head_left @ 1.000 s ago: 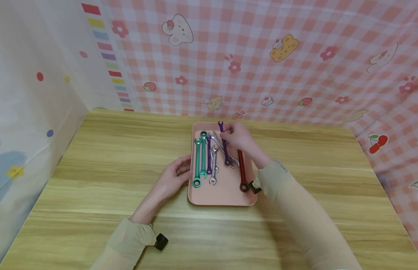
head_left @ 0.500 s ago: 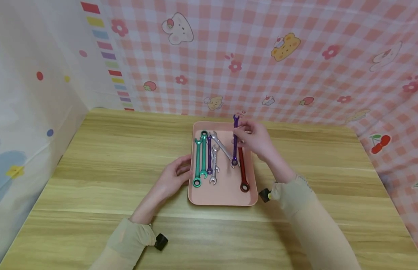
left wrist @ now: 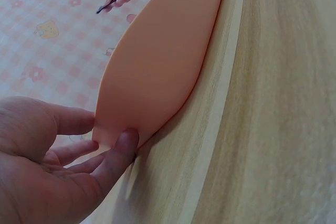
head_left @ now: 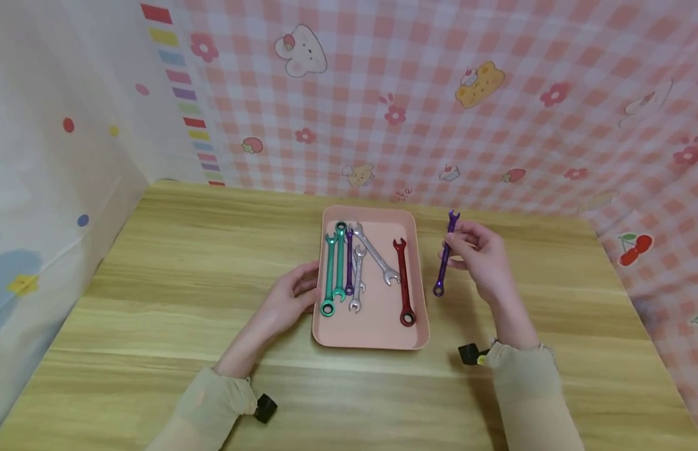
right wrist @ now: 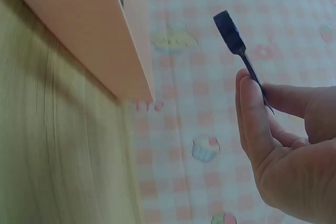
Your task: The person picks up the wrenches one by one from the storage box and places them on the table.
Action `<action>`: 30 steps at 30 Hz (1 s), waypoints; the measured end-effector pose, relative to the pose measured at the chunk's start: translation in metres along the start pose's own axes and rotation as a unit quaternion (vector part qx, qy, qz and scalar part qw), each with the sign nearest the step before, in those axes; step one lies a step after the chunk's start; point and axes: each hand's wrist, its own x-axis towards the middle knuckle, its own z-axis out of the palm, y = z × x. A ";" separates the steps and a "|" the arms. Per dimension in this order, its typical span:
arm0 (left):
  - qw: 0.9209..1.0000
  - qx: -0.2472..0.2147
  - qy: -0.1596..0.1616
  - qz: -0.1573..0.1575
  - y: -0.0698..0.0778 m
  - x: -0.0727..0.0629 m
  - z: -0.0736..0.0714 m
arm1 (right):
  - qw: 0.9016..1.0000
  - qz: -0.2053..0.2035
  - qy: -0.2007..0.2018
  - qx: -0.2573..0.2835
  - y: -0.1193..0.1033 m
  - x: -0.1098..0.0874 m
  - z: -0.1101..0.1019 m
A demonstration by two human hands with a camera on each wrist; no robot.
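Observation:
Right of the tray, my right hand (head_left: 486,257) pinches a purple combination wrench (head_left: 442,274) between thumb and fingers, its open end up and its ring end pointing down. The right wrist view shows this wrench (right wrist: 229,31) nearly edge-on, above the fingers. My left hand (head_left: 287,295) stays at the left side of the pink tray (head_left: 371,335), and its fingertips touch the outer wall (left wrist: 152,51) in the left wrist view. Inside the tray lie two green wrenches (head_left: 330,275), another purple wrench (head_left: 350,263), several silver wrenches (head_left: 375,254) and a red wrench (head_left: 404,282).
The tray stands on a wood-grain table (head_left: 213,250), near its back edge. Behind rises a pink checked cloth (head_left: 349,94), with a white cloth (head_left: 56,156) on the left. Each wrist bears a small black camera (head_left: 265,408).
The right hand has carried the purple wrench from over the tray's back right part out past its right side, uncovering the red wrench's top. The left hand has stayed at the tray.

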 end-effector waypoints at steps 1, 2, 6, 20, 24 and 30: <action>1.000 0.001 0.001 -0.001 0.000 0.000 0.000 | 1.000 0.005 0.003 0.000 0.002 -0.002 -0.004; 1.000 0.001 0.000 -0.001 0.000 -0.001 0.000 | 1.000 0.008 0.005 -0.003 0.004 -0.003 -0.007; 1.000 0.001 -0.003 0.002 -0.001 -0.003 0.001 | 0.999 0.016 0.004 -0.029 0.012 -0.004 -0.014; 1.000 0.004 -0.004 0.012 -0.001 -0.001 -0.001 | 0.994 0.029 -0.030 -0.098 0.034 0.007 -0.022; 1.000 -0.002 -0.007 0.018 -0.001 -0.002 -0.002 | 0.994 0.034 -0.048 -0.096 0.036 0.010 -0.021; 1.000 0.003 -0.004 0.016 0.000 -0.003 -0.001 | 0.992 0.043 -0.076 -0.094 0.043 0.014 -0.019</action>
